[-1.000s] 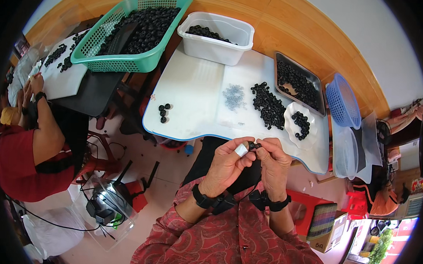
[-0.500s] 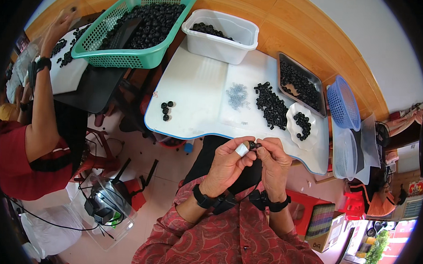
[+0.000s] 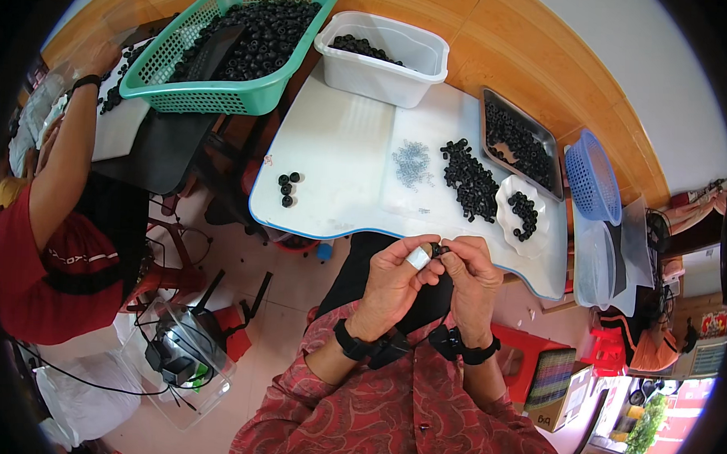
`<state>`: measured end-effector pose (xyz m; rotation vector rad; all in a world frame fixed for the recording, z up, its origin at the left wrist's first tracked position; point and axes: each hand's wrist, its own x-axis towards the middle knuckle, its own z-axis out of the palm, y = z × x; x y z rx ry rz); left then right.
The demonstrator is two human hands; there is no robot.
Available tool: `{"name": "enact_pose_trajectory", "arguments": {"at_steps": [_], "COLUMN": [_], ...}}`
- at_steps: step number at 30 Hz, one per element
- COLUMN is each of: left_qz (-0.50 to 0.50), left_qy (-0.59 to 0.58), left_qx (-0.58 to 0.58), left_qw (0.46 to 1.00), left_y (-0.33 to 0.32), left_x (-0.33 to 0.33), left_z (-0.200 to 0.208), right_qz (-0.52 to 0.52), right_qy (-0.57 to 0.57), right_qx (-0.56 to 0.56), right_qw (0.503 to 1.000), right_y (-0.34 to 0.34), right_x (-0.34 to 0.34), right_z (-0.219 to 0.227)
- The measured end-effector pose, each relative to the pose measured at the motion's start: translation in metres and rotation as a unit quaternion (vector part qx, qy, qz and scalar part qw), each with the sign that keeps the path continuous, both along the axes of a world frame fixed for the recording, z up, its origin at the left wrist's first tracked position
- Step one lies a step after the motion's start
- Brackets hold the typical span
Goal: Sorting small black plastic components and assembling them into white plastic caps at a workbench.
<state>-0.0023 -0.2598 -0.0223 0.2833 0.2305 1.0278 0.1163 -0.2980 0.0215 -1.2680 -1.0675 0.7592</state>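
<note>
My left hand (image 3: 399, 281), its thumb wrapped in white tape, pinches a small black round part (image 3: 436, 249) in front of the table's near edge. Meeting it there, my right hand (image 3: 471, 280) has thumb and fingertips closed at the part's right side; whether it grips a second piece is hidden by the fingers. On the white table (image 3: 334, 162) beyond lie a pile of black cylindrical parts (image 3: 469, 183), a scatter of small clear or silvery pieces (image 3: 414, 165) and several black round parts (image 3: 286, 190) at the left. A white scalloped dish (image 3: 537, 243) holds more black parts.
A white tub (image 3: 385, 80), a green basket (image 3: 200, 101) and a metal tray (image 3: 557, 154) hold black parts along the back. A blue basket (image 3: 593, 179) stands at the right. A co-worker's arm (image 3: 68, 161) reaches over the neighbouring table at the left.
My hands keep almost the same place, with the black part still between the fingertips. At the left, the co-worker's raised hand has come down toward the neighbouring table.
</note>
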Motion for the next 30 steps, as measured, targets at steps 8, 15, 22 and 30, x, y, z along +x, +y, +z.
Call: {"name": "enact_pose_trajectory", "arguments": {"at_steps": [8, 15, 22, 30], "left_qz": [0.027, 0.049, 0.050, 0.036], "left_qy": [0.033, 0.074, 0.078, 0.064], "left_qx": [0.013, 0.038, 0.040, 0.024], "left_qw": [0.999, 0.995, 0.995, 0.997], "left_y": [-0.004, -0.007, -0.006, -0.006], "left_x": [0.000, 0.000, -0.003, 0.000], "left_z": [-0.001, 0.005, 0.004, -0.001], "right_qz": [-0.017, -0.027, -0.021, -0.014], "right_qy": [-0.103, -0.161, -0.179, -0.143], "right_qx": [0.015, 0.046, 0.045, 0.032], "right_qw": [0.994, 0.986, 0.983, 0.989], "right_y": [-0.001, -0.002, -0.003, -0.001], "right_x": [-0.008, -0.009, -0.006, -0.001], "right_z": [0.007, 0.004, 0.005, 0.001]}}
